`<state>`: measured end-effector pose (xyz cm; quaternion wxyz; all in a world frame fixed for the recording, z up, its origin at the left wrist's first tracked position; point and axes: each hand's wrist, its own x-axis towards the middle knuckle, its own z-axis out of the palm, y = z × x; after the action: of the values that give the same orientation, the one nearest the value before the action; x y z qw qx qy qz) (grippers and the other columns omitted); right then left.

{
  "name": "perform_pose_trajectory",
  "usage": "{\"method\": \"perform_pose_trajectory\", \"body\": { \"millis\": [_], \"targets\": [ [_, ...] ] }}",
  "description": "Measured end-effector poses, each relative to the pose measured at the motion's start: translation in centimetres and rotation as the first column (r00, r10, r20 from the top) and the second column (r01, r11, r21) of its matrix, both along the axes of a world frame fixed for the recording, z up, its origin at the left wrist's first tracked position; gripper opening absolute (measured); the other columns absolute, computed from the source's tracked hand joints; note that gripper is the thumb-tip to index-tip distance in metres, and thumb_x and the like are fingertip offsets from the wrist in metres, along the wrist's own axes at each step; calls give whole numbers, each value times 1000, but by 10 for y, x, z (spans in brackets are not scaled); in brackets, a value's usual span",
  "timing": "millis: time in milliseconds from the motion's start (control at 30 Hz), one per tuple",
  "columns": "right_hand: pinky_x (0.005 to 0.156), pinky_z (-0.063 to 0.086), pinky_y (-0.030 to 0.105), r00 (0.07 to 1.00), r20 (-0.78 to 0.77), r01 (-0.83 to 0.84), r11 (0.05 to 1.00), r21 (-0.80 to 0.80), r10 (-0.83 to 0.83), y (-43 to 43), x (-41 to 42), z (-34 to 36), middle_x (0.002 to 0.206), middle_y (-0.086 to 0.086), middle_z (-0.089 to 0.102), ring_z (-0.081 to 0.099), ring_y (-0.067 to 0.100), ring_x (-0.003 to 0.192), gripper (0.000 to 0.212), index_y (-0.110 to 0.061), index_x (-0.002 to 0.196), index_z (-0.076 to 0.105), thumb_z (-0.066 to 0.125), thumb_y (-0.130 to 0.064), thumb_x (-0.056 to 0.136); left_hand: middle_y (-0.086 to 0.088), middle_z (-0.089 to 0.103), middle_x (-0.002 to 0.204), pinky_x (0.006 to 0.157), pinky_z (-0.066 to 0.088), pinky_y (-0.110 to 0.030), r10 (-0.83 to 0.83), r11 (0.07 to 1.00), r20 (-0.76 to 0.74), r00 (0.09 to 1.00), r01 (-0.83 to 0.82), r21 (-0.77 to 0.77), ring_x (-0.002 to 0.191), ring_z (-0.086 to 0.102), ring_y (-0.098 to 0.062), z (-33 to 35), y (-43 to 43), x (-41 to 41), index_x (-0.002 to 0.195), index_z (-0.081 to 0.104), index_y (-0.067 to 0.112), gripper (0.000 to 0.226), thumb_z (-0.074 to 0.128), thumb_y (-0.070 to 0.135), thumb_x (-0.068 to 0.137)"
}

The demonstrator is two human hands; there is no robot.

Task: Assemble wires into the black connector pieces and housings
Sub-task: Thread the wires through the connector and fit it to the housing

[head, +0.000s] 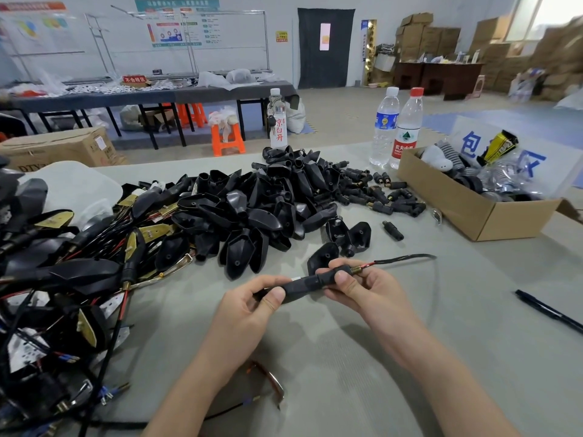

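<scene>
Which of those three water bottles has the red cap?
The rightmost bottle, beside the cardboard box. Its cap is red; the other two caps are white.

The left hand (252,302) and the right hand (359,287) sit close together, thumbs on top, and each one pinches an end of the same black connector piece (304,286) with thumb and curled fingers.

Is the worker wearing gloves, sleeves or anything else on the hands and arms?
No gloves: the left hand and right hand are bare, with short nails. The left forearm and right forearm are uncovered down to the picture's edge, so no sleeve shows. No ring, watch or wristband is visible.
</scene>
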<state>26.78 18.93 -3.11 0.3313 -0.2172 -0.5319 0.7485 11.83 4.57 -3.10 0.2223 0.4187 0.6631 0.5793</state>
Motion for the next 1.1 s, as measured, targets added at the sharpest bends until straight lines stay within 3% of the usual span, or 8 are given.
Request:
{"method": "perform_pose_trajectory", "body": {
  "millis": [133,300,533,667,833,1000,1100],
  "targets": [
    [82,58,21,999,32,-1,1000,24,1,1,2,1,103,10,77,73,22,102,15,-10,104,69,58,-3,96,6,76,87,78,47,-10,9,1000,6,1000,-9,0,86,68,-8,0,1,1,101,75,25,19,61,12,98],
    [79,57,19,998,49,31,998,46,-33,-4,1,2,99,8,78,74,21,98,14,-8,103,68,58,-1,96,18,72,77,71,41,-4,7,1000,-12,1000,-7,23,73,63,5,-2,1,2,100,75,24,20,63,9,96],
    [77,58,21,997,32,65,998,-20,-64,-4,1,1,102,11,77,73,22,94,13,-6,106,67,57,-4,97,23,72,108,81,44,-4,-9,1000,-54,999,10,22,99,66,4,-4,5,3,97,75,29,28,65,2,93],
    [77,59,22,998,29,64,996,-57,-63,-2,2,0,103,11,77,74,21,93,14,-6,108,66,57,-7,97,25,69,115,87,42,-4,0,1000,-146,989,1,6,111,62,4,-7,6,2,95,76,42,39,68,3,92],
    [77,57,20,998,18,69,996,-64,-68,-4,2,1,102,11,77,73,19,94,15,-7,110,66,58,-8,97,30,67,116,88,42,-5,15,1000,-184,983,-13,10,112,62,6,-8,7,2,95,74,53,48,68,5,92],
    [77,57,18,998,18,64,998,-6,-64,-7,1,5,99,9,78,74,18,96,14,-8,105,67,58,-2,96,25,72,109,95,46,-13,0,1000,-92,996,2,18,108,65,2,-4,5,1,94,76,41,35,66,7,94],
    [78,56,17,999,12,52,998,24,-53,-9,1,5,100,7,78,74,18,97,14,-8,104,67,58,-1,95,22,75,97,83,44,-5,3,999,-70,998,-1,37,96,68,5,-1,3,3,96,74,37,34,63,5,95]
  ]
}}
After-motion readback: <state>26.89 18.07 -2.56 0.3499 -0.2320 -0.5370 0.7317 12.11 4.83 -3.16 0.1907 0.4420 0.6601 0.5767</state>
